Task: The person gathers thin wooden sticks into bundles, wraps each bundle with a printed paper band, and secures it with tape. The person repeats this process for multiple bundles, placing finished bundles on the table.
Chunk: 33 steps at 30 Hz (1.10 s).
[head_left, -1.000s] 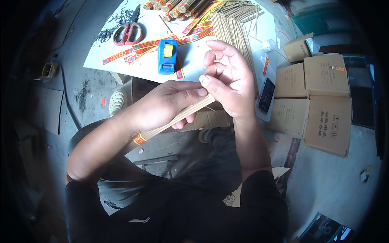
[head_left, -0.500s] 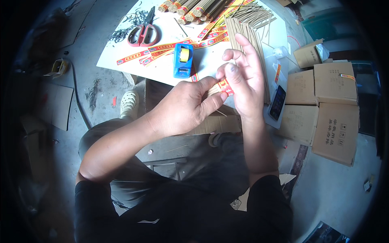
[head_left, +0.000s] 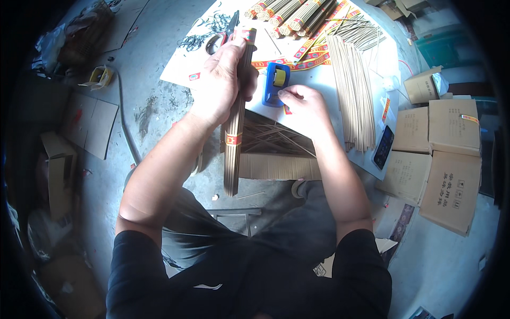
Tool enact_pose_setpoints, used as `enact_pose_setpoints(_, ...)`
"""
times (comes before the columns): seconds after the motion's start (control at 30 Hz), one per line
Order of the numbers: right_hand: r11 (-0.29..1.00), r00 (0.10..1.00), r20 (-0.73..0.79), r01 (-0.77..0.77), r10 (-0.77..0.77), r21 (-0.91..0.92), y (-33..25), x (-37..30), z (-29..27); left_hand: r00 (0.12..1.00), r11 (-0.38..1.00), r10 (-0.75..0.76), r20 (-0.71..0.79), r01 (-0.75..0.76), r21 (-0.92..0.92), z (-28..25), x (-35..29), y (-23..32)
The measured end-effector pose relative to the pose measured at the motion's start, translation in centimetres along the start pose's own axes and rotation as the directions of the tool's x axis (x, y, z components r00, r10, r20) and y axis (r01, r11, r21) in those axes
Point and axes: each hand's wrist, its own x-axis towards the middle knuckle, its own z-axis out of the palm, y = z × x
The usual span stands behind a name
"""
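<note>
brown bundle (head_left: 232, 167) is in the left hand (head_left: 220, 77), held over the worktop's (head_left: 313, 82) near left edge, long axis running away from the body, near end hanging past the edge. left fingers are wrapped closed round its far half. one red band (head_left: 234, 139) goes round the near half, another (head_left: 248, 35) sits by the far end. right hand (head_left: 306, 110) is at the near end of the blue dispenser (head_left: 271, 87), thumb and forefinger almost together; can't tell if they have hold of any tape (other right fingers partly hidden).

step in hand looks like taking tape off the roll (head_left: 279, 78). to do it well: pinch the tape end flat, draw a short length, tear sharply across the cutter so it comes off square. dispenser looks unfixed and could slide, so pull low and smooth. left grip should be snug, not crushing; thin sticks would probably snap or creep lengthwise under uneven squeeze. thumb pressure on the far band should stop it unrolling. mind the loose sticks (head_left: 353, 95) right of the dispenser, a wide pull might scatter them.
</note>
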Motion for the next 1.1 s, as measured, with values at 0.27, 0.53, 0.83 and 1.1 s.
enact_pose_setpoints(0.27,0.972,0.997,-0.047,-0.045,0.057,0.231,1.3,0.7,0.7,0.998,0.996,-0.046,0.04,0.042,0.084,1.0,-1.0,-6.7)
enact_pose_setpoints(0.53,0.854,0.992,-0.006,-0.107,0.128,0.508,0.8,0.0,-0.3,0.984,0.986,-0.168,0.065,0.169,-0.013,2.9,-0.2,-10.2)
enact_pose_setpoints(0.83,0.734,0.978,-0.032,-0.134,0.207,0.666,0.7,-1.9,-0.2,0.965,0.964,-0.262,-0.008,0.262,-0.048,3.0,-0.1,-9.6)
enact_pose_setpoints(1.1,0.755,0.967,-0.067,-0.148,0.247,0.639,1.6,-1.7,-0.6,0.951,0.952,-0.303,0.055,0.305,-0.027,2.9,0.3,-9.8)
